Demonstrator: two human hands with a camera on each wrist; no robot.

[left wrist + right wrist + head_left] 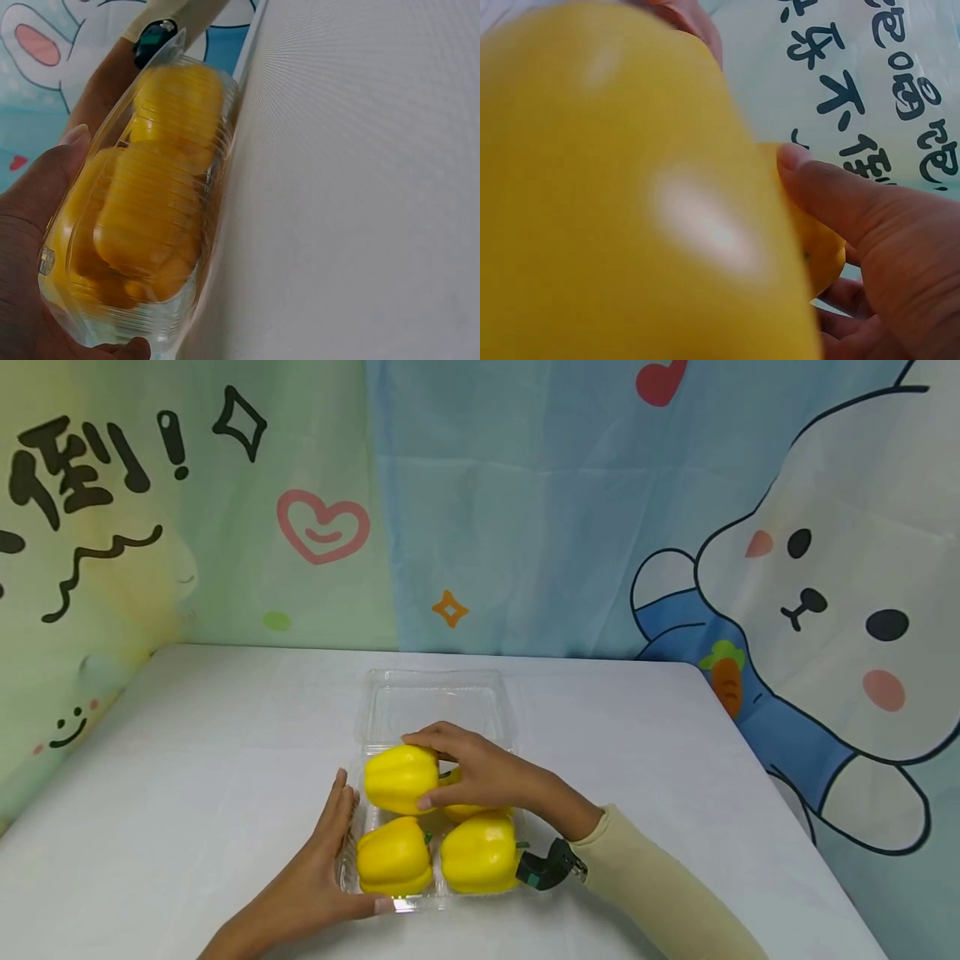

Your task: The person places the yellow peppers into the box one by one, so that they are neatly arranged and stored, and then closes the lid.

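Note:
A clear plastic clamshell container (438, 903) lies on the table with its lid folded open to the back. Yellow bell peppers sit in it: one at front left (393, 857), one at front right (480, 853), and another partly hidden under my right hand. My right hand (480, 770) grips the back-left bell pepper (397, 779) between thumb and fingers. Along the container's left side, my left hand (318, 864) holds the tray, thumb at its front edge. In the right wrist view, a near yellow bell pepper (630, 195) fills much of the picture.
The open lid (435, 706) lies flat behind the tray. A white-covered table (225, 760) spreads around the container, with a printed cloth backdrop (517, 510) behind it. A dark wrist device (551, 864) hangs close to the front-right pepper.

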